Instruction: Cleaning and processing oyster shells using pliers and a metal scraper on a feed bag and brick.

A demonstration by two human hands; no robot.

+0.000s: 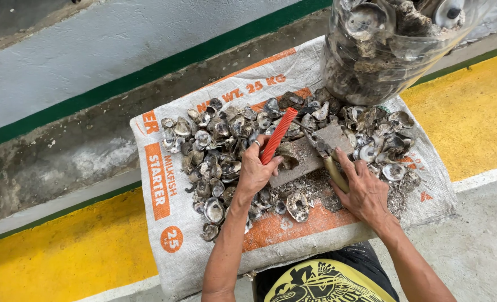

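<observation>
The left hand [255,170] is closed around the orange tube [277,136] — it slants toward the sack's [164,223] far edge; the right hand [363,190] grips a tool [329,159] over the grey block [310,151].

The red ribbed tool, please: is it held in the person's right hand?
No, the left hand grips the red ribbed tool, while the right hand holds a yellowish-handled tool.

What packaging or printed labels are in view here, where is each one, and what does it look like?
Woven sack: spread flat on the floor under the shell pile; white-grey with orange bands, an orange disc and orange lettering.
Clear plastic container: upper right, at the sack's far edge; transparent, rounded, packed with grey shells, no label visible.
Shirt print: bottom centre, on the person; yellow with a black graphic.
No signs or screens.
</observation>
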